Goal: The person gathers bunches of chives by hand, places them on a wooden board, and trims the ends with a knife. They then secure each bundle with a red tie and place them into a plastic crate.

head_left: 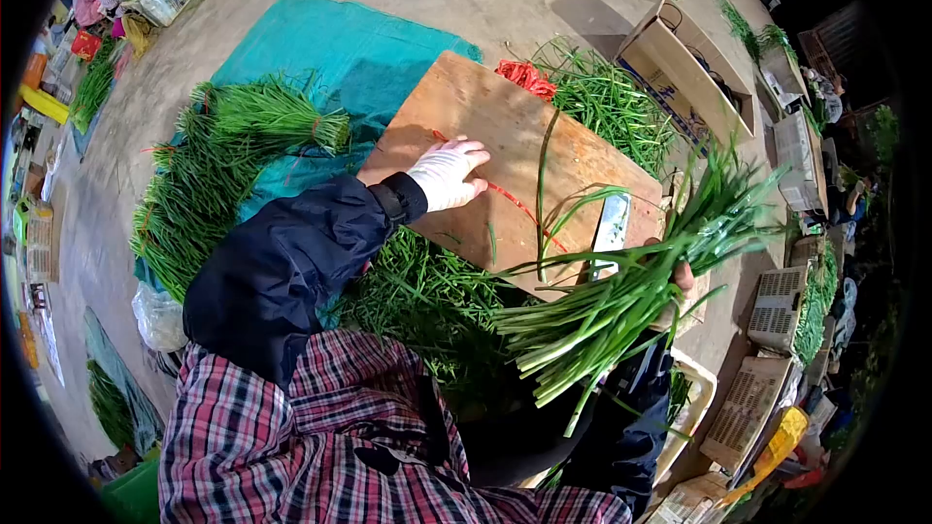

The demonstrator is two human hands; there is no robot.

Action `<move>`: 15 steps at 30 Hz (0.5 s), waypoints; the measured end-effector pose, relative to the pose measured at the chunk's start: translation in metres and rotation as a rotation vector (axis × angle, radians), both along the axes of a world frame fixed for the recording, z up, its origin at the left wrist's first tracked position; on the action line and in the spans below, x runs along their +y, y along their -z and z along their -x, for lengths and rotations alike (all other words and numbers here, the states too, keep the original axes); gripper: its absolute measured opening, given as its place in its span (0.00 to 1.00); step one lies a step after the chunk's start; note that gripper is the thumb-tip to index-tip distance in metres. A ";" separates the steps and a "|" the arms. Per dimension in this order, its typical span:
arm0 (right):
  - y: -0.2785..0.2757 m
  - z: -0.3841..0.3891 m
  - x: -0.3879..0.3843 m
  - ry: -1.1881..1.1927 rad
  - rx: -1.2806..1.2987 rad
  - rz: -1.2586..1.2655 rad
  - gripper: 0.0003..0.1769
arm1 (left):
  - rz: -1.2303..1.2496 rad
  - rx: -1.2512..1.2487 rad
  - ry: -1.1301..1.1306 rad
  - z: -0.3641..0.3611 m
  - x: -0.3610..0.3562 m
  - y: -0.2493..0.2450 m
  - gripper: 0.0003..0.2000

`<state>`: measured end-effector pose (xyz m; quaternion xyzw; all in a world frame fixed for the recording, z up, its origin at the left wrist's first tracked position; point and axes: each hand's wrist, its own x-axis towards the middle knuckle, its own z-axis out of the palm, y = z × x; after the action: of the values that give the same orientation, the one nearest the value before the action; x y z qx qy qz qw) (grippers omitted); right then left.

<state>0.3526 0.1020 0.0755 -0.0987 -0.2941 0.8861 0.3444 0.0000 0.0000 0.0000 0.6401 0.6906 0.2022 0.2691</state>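
My left hand (449, 173), in a whitish glove, lies on the wooden board (417, 126) over a thin red tie (513, 199). Its fingers are stretched and slightly apart, and the tie shows on both sides of the hand. At the board's right end, my right hand (682, 279) grips a loose bunch of garlic chives (592, 325), cut ends toward me and leafy tips away. Much of that hand is hidden behind the stalks. A wide metal blade (612, 223) lies on the board beside the bunch, with a few stray leaves (546, 175) nearby.
Tied chive bundles (209, 175) lie left on a teal sheet (291, 39). Loose greens (417, 281) are below the board, more (612, 102) beyond it. Red ties (525, 80) are heaped at its far edge. A cardboard box (680, 68) and plastic crates (777, 306) stand right.
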 end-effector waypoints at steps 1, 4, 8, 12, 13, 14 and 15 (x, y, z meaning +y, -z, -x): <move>0.010 0.002 0.006 0.016 -0.074 0.030 0.32 | -0.015 0.138 0.004 0.000 -0.006 -0.003 0.28; 0.010 0.042 0.023 0.064 -0.377 0.023 0.28 | -0.037 0.304 0.068 -0.006 0.013 0.025 0.26; 0.055 0.090 0.058 0.090 -0.671 0.089 0.17 | -0.082 0.329 0.118 -0.003 0.032 0.046 0.23; 0.069 0.151 0.068 0.113 -0.757 0.309 0.12 | -0.154 0.297 0.094 -0.002 0.035 0.049 0.18; 0.078 0.158 0.079 0.073 -0.807 0.309 0.11 | -0.145 0.300 0.091 -0.002 0.036 0.045 0.17; 0.086 0.162 0.086 0.069 -0.809 0.293 0.11 | -0.184 0.314 0.077 0.000 0.036 0.042 0.14; 0.090 0.165 0.088 0.066 -0.820 0.286 0.12 | -0.299 0.295 0.058 0.004 0.036 0.051 0.13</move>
<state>0.1877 0.1902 -0.0143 -0.4985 -0.2774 0.7940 0.2102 -0.0043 0.0360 -0.0507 0.7151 0.6661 0.1989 0.0726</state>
